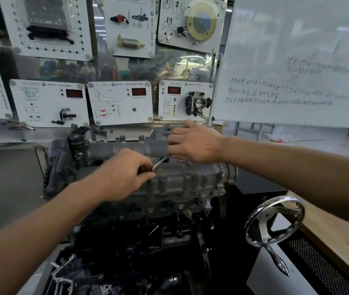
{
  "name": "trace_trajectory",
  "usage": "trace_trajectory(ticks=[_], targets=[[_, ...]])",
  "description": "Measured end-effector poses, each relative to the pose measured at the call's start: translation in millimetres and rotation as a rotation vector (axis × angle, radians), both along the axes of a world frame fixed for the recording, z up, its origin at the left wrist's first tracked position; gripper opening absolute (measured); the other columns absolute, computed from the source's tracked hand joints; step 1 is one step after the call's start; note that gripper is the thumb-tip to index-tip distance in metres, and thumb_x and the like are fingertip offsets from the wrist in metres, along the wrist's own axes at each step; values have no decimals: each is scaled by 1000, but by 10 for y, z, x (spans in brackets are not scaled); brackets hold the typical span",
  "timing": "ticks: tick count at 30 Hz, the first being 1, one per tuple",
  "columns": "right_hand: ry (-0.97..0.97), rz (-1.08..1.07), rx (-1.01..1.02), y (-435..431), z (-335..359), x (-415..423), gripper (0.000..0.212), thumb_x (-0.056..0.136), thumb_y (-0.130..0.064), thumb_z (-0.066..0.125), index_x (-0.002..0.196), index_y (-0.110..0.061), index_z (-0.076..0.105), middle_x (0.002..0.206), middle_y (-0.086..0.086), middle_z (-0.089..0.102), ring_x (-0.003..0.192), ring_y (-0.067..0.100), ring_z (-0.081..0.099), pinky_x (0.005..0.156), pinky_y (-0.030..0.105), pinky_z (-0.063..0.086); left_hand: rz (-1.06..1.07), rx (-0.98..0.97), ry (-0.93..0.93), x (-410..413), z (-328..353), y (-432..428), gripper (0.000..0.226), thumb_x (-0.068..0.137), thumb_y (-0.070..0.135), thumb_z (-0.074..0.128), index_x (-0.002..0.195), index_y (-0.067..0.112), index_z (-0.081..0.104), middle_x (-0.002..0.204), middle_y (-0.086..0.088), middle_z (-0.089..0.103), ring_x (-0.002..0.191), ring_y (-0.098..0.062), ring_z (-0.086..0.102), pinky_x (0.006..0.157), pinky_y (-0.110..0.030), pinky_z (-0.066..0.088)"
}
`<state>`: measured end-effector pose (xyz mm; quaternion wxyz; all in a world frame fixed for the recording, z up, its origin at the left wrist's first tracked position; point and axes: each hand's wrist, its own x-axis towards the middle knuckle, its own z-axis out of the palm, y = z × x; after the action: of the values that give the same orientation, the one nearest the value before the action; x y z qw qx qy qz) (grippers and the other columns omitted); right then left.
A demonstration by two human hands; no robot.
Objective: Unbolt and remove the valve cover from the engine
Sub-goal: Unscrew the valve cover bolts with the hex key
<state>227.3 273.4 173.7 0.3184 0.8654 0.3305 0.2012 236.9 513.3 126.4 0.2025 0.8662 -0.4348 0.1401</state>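
The grey metal valve cover (178,179) sits on top of the dark engine (139,235) in the middle of the view. My left hand (124,173) rests on the cover's front left part, fingers closed around a thin silvery tool (158,163) whose tip points into a round hole in the cover. My right hand (192,143) lies flat on the cover's rear right part, fingers spread toward the left and touching the raised grey housing. Bolt bosses line the cover's front edge.
A chrome handwheel (276,222) with a pointed crank handle stands to the right of the engine. A wooden bench (339,237) runs along the right. Training panels (120,103) and a whiteboard (297,67) stand close behind the engine.
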Motion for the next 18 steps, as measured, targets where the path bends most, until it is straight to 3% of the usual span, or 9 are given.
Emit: trace_trajectory(ticks=[2, 4, 7, 9, 11, 14, 18], targets=[[8, 110, -184, 224, 92, 346, 27, 102, -32, 44, 124, -28, 58, 120, -4, 60, 112, 19, 51, 89, 38, 37, 113, -33, 36, -45, 2, -38, 40, 87, 32, 71, 52, 26, 54, 44, 13, 51, 45, -4, 46, 48, -15, 30], [3, 265, -216, 545, 119, 540, 25, 96, -18, 57, 120, -20, 64, 122, 2, 64, 113, 23, 56, 85, 38, 43, 230, -121, 97, -80, 38, -71, 50, 85, 30, 72, 42, 21, 48, 36, 10, 46, 41, -7, 44, 44, -17, 31], [-82, 420, -52, 828, 186, 555, 23, 90, -11, 61, 111, -13, 69, 125, 8, 65, 113, 27, 59, 78, 38, 47, 287, -283, 161, -127, 195, 8, 40, 85, 30, 73, 49, 13, 66, 43, -4, 55, 40, -13, 41, 44, -22, 31], [-100, 456, 106, 906, 266, 433, 25, 92, -13, 58, 115, -12, 69, 127, 8, 65, 113, 28, 59, 78, 39, 48, 233, -308, 161, -199, 369, 158, 28, 83, 34, 74, 61, 18, 75, 54, -3, 67, 47, -15, 54, 52, -29, 43], [-91, 392, 173, 956, 319, 262, 24, 96, -18, 55, 116, -14, 68, 122, 6, 67, 108, 26, 59, 77, 38, 49, 157, -253, 182, -270, 532, 334, 18, 81, 35, 76, 65, 26, 77, 60, 10, 70, 55, -7, 63, 52, -20, 45], [14, 81, 81, 1020, 289, -71, 14, 99, -22, 52, 107, -17, 62, 93, 0, 63, 91, 23, 60, 73, 41, 53, 126, -146, 209, -248, 645, 589, 5, 80, 27, 79, 76, 31, 78, 69, 16, 73, 67, 2, 67, 63, -14, 51], [253, -71, 189, 1239, 127, -437, 19, 102, -23, 47, 93, -14, 60, 69, -4, 50, 58, 12, 53, 64, 37, 55, 126, -35, 81, -174, 608, 830, 25, 81, 16, 79, 101, 31, 76, 84, 20, 73, 77, 12, 65, 77, -11, 52]])
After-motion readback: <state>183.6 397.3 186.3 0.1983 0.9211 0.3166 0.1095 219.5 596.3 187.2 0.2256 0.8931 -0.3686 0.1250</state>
